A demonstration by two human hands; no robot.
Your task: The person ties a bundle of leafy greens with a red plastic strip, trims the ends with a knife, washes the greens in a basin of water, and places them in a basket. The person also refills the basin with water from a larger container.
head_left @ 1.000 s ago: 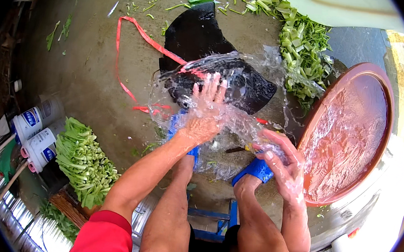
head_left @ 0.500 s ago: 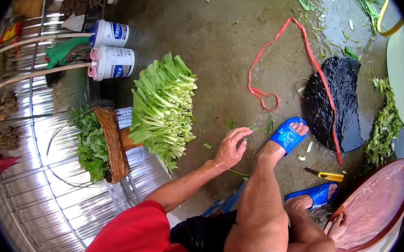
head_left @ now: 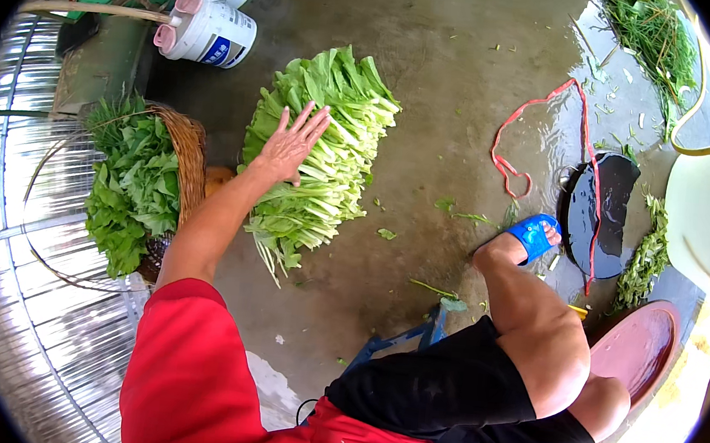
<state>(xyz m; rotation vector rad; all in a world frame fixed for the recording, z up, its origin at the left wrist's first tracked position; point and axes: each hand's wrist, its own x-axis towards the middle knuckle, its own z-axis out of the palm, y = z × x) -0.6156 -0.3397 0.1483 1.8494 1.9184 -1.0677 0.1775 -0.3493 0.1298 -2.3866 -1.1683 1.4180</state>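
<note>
Our left hand [head_left: 286, 152], fingers spread, is over the pale-stemmed, green leafy heap [head_left: 319, 197]; brown woven wicker basket [head_left: 189, 150] at its nine o'clock. Right fingers unseen: we cannot tell.

On the floor [head_left: 445, 85] ahead of you, to the left, lies a heap of greens [head_left: 335, 164], your left hand [head_left: 289, 146] over it. Left of the heap is a basket [head_left: 187, 150] with leaves [head_left: 138, 179] in it; farther ahead, two buckets [head_left: 218, 31]. To your right, a strip [head_left: 597, 223] crosses a flat piece [head_left: 616, 200], loose greens [head_left: 646, 260] beyond it, a tub [head_left: 672, 337] nearer you.
</note>
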